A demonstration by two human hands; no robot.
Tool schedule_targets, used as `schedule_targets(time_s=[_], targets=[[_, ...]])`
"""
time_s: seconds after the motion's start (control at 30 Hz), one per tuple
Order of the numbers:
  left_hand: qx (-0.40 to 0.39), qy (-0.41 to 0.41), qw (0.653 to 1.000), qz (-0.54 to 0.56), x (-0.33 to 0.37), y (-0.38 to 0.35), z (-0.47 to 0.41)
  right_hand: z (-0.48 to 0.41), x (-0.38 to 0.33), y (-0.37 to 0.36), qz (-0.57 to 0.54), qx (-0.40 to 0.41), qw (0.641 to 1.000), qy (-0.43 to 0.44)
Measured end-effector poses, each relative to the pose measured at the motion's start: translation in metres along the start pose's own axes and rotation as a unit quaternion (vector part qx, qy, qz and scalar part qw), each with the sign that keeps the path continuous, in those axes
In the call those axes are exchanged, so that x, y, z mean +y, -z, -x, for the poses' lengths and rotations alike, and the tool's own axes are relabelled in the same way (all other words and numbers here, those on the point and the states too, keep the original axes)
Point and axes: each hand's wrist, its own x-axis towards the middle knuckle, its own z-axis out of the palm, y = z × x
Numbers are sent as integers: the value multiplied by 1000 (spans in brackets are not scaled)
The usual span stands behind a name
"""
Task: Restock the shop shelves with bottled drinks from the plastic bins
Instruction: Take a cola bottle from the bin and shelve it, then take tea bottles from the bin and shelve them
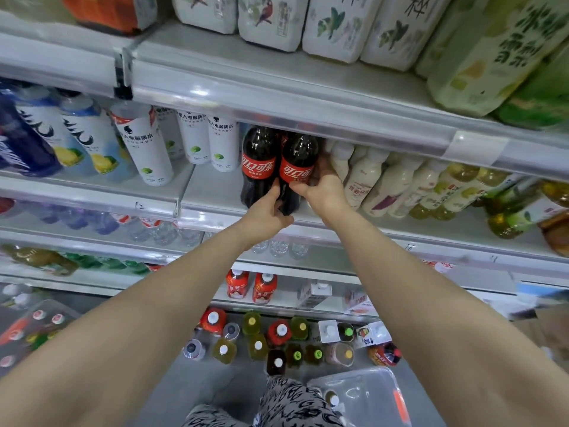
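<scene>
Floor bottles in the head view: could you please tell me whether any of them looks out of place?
Yes: one small cola bottle at the right end appears to lie on its side, while the other floor bottles stand upright.

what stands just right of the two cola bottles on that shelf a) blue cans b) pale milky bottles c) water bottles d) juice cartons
B: pale milky bottles stand right beside the cola bottles, just past the right hand gripping one.
</scene>
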Motion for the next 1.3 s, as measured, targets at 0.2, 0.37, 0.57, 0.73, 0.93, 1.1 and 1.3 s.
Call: schedule_targets(time_s=[0.2, 0.37, 0.57, 0.73, 0.93, 1.1, 1.3], targets=[[-13, 1, 1000, -14, 6, 2, 16, 24, -4, 8, 10, 3, 1000, -23], [-18, -5, 999, -34, 0, 1, 33, 59, 0, 12, 32, 39, 998, -25], [-36, -34, 996, -75, -13, -17, 55, 115, 21, 15, 3, 78, 994, -71], [-83, -68, 989, -105, -25, -50, 67, 163, 47, 31, 14, 99, 991, -91], [-135, -63, 983, -107, -29, -109, 84, 213, 87, 69, 8, 124, 985, -118], [-150, -58, 980, -117, -37, -173, 102, 261, 134, 99, -4, 140, 980, -143], [-185, -32, 973, -137, -55, -249, 124, 315, 194, 138, -12, 148, 969, -198]])
